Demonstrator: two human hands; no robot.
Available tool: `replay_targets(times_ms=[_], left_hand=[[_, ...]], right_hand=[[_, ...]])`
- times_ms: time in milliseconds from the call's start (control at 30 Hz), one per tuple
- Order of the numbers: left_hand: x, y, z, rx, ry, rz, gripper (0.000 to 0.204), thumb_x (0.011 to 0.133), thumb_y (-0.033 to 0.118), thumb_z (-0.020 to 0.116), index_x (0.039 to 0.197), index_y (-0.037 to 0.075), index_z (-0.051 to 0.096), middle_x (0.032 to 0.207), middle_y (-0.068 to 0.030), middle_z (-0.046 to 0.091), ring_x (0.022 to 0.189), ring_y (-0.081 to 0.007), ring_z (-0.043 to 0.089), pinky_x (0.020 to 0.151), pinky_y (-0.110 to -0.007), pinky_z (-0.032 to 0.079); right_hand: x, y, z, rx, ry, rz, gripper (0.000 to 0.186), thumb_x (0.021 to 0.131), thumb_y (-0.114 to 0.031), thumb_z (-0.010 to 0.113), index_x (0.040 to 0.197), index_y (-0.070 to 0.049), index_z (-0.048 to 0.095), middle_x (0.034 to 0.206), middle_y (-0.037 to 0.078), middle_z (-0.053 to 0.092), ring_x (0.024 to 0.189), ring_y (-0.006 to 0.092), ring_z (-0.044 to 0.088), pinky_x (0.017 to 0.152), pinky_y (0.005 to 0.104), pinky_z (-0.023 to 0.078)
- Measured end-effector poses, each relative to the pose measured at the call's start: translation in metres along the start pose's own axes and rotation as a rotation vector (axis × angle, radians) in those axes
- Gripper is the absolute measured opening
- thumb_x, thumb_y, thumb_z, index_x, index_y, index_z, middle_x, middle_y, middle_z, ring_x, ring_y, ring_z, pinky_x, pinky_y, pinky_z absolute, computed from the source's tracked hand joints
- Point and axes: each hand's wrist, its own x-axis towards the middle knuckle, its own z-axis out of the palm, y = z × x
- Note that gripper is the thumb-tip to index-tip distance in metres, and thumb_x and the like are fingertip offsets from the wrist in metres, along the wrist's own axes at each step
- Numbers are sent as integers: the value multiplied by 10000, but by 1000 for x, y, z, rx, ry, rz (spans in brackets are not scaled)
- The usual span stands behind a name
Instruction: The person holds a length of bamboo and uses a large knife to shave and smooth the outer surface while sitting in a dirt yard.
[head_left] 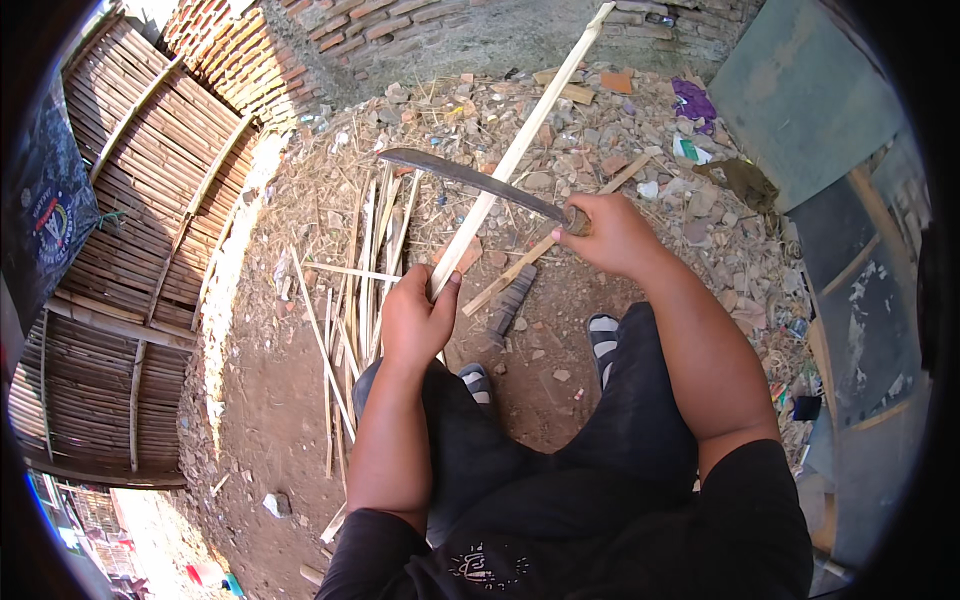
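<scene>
My left hand (415,318) is closed around the lower end of a long pale strip of split wood or bamboo (530,135), which slants up and away to the right. In my right hand (610,235) is the handle of a machete (470,176), its dark curved blade pointing left. The blade crosses the strip about midway along its length; whether it touches or only overlaps it in view, I cannot tell. Below the strip, a dark ridged block (512,305) lies on the dirt between my feet, beside a flat wooden slat (510,288).
Several thin pale strips (335,350) lie piled on the ground to my left. Rubble and litter (590,140) cover the ground ahead, up to a brick wall (400,40). A bamboo-slat panel (130,230) stands at left, grey boards (810,100) at right.
</scene>
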Motion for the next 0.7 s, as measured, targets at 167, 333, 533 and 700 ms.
replay_targets(times_ms=[167,333,533,700], left_hand=[[-3,4,4,-81,13,33,360,917,337,751,851,5,628,645,-186,605,594,-396,613,572,-483,469],[-3,-10,3,30,-15,37,354,906,324,764,842,9,615,672,-183,610,612,-375,620,580,-470,468],[-3,-10,1,-12,-44,-2,349,899,300,777,831,5,602,673,-174,605,602,-351,607,575,-442,461],[-8,-6,-4,-87,-20,45,308,898,278,783,872,4,647,661,-164,608,558,-316,593,554,-418,465]], right_hand=[[-6,-5,16,-177,-105,-210,300,826,-353,807,999,-130,707,827,177,692,851,418,687,742,533,531],[5,13,9,-74,-9,-56,356,834,-373,809,1054,-109,718,838,180,696,848,410,691,743,505,537],[0,9,6,-33,-7,-32,380,831,-332,823,1042,-39,705,821,196,688,802,400,683,711,457,529],[-13,0,7,-230,-85,-237,372,838,-355,808,1097,-105,713,780,161,684,807,387,688,713,474,541]])
